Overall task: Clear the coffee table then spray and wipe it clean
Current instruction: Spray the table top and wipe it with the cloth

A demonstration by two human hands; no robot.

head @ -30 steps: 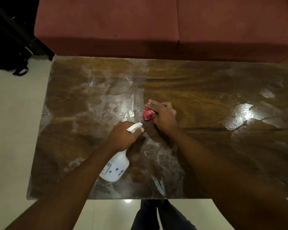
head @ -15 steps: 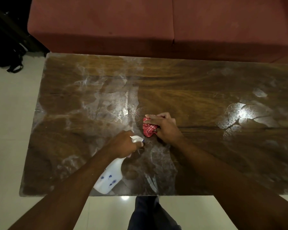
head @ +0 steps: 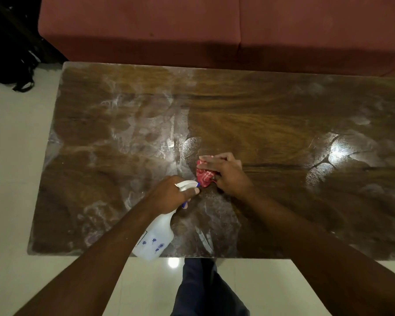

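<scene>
Left hand [head: 169,195] wrapped around white spray bottle [head: 154,240]; right hand [head: 226,173] presses bunched red cloth [head: 204,175] onto streaky wooden coffee table [head: 283,115].

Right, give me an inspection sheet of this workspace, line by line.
Surface: wooden coffee table, smeared with whitish streaks, mostly at the left; glare patch at the right.
Job's things: spray bottle, red cloth.
Clutter: nothing seen.
Grippers: left hand grips the bottle's neck; right hand presses the cloth on the table.
Cables: nothing seen.
Surroundings: red sofa beyond, black bag on pale floor tiles.
</scene>
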